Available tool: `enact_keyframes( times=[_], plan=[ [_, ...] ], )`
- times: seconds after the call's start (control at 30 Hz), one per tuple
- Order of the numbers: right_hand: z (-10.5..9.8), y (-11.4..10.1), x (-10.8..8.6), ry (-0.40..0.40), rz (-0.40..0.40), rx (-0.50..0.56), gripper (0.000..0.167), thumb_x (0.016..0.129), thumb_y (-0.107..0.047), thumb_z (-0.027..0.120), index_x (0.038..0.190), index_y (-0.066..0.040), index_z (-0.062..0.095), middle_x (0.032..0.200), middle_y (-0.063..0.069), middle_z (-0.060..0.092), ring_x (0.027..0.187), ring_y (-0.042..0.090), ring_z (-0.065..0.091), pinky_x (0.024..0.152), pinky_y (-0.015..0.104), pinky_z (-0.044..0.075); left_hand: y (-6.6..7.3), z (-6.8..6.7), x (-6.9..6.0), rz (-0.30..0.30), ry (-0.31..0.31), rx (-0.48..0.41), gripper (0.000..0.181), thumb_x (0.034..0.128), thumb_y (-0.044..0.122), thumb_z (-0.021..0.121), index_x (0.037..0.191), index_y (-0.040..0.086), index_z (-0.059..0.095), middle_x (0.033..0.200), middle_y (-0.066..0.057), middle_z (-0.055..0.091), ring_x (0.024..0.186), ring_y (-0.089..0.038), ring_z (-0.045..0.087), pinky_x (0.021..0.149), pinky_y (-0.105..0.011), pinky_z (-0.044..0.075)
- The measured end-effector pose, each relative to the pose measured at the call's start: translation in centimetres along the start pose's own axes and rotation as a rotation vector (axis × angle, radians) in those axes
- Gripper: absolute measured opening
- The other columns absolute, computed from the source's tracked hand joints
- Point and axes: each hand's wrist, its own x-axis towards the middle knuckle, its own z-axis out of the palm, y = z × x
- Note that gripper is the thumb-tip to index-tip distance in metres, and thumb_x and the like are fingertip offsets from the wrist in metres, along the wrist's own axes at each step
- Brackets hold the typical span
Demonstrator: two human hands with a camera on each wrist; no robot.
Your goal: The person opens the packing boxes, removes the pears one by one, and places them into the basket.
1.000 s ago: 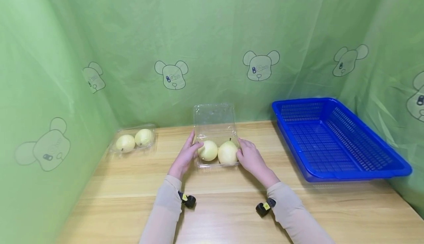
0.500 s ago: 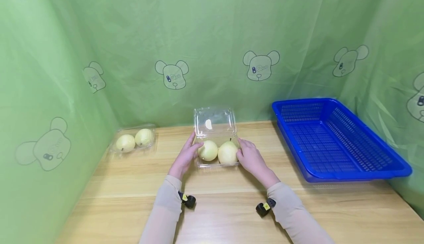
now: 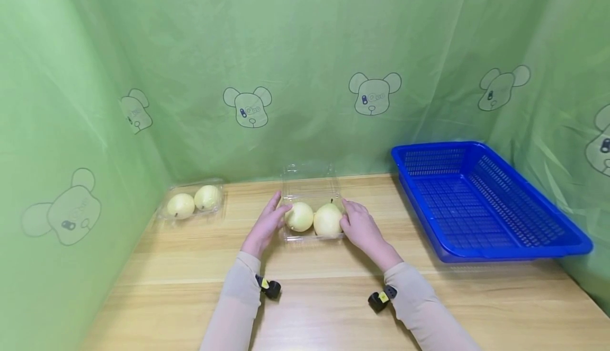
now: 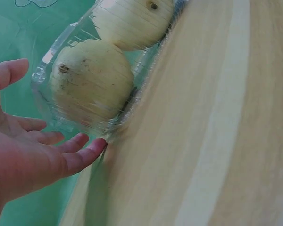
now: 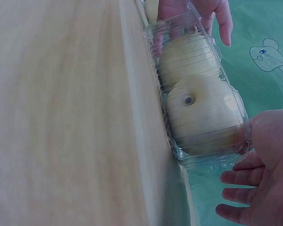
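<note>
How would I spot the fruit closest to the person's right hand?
On the wooden table, left of the blue basket, an open clear box sits between the person's left hand and right hand. Inside is a pair; you want the pale yellow fruit on the right. A dark stem stands up from its top, while no upright stem shows on its neighbour in the head view.

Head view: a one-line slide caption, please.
Left hand and right hand flank an open clear box holding two pale fruits, blue basket at right.
</note>
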Motion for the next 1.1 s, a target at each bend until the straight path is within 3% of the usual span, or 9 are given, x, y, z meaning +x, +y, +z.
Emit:
enact_keyframes(
  times=[0.23,0.53,0.63,0.9,0.97,1.1],
  plan=[
    [0.0,0.0,0.0,-0.006,0.001,0.000,0.052,0.091,-0.009,0.051,0.139,0.010,0.045,0.139,0.029,0.051,0.130,0.048,0.047,0.113,0.056,0.037,1.0,-0.3,-0.5,-0.017,0.034,0.056,0.078,0.0947,0.032,0.058,0.157,0.016,0.013,0.165,-0.008,0.012,0.149,-0.040,0.018,0.117,-0.058,0.028],
    [0.0,0.1,0.1,-0.010,0.010,0.009,0.051,0.092,-0.009,0.050,0.139,0.009,0.045,0.140,0.029,0.051,0.130,0.048,0.047,0.113,0.056,0.036,2.6,-0.6,-1.2,0.065,0.120,0.207,0.072,0.0928,0.021,0.058,0.155,0.016,0.023,0.161,-0.011,0.026,0.146,-0.038,0.028,0.117,-0.059,0.028],
    [0.0,0.2,0.0,-0.002,0.005,0.008,0.051,0.091,-0.009,0.049,0.139,0.010,0.045,0.139,0.030,0.051,0.129,0.048,0.047,0.112,0.056,0.037,2.6,-0.7,-1.2,0.110,0.155,0.352,0.070,0.0935,0.019,0.058,0.155,0.016,0.024,0.161,-0.011,0.026,0.147,-0.038,0.026,0.119,-0.058,0.025],
    [0.1,0.1,-0.1,0.040,-0.016,0.016,0.052,0.088,-0.009,0.049,0.136,0.011,0.047,0.135,0.031,0.054,0.126,0.049,0.049,0.109,0.058,0.039,2.1,-1.0,-1.2,0.187,0.170,0.893,0.077,0.0918,0.024,0.060,0.156,0.010,0.019,0.164,-0.014,0.015,0.150,-0.039,0.016,0.120,-0.061,0.016],
    [0.1,0.1,-0.1,0.047,-0.021,0.016,0.052,0.088,-0.009,0.049,0.136,0.011,0.048,0.135,0.031,0.054,0.125,0.049,0.049,0.109,0.058,0.040,2.0,-0.9,-1.3,0.183,0.166,0.991,0.078,0.0913,0.029,0.060,0.156,0.010,0.019,0.164,-0.014,0.014,0.150,-0.039,0.014,0.119,-0.063,0.015],
    [0.1,0.1,0.0,0.021,-0.008,0.022,0.052,0.090,-0.009,0.049,0.138,0.010,0.045,0.137,0.031,0.052,0.128,0.049,0.047,0.111,0.057,0.038,1.8,-0.8,-1.5,0.178,0.152,1.096,0.079,0.0901,0.035,0.059,0.155,0.010,0.021,0.164,-0.014,0.013,0.151,-0.039,0.012,0.117,-0.067,0.015]
  ],
)
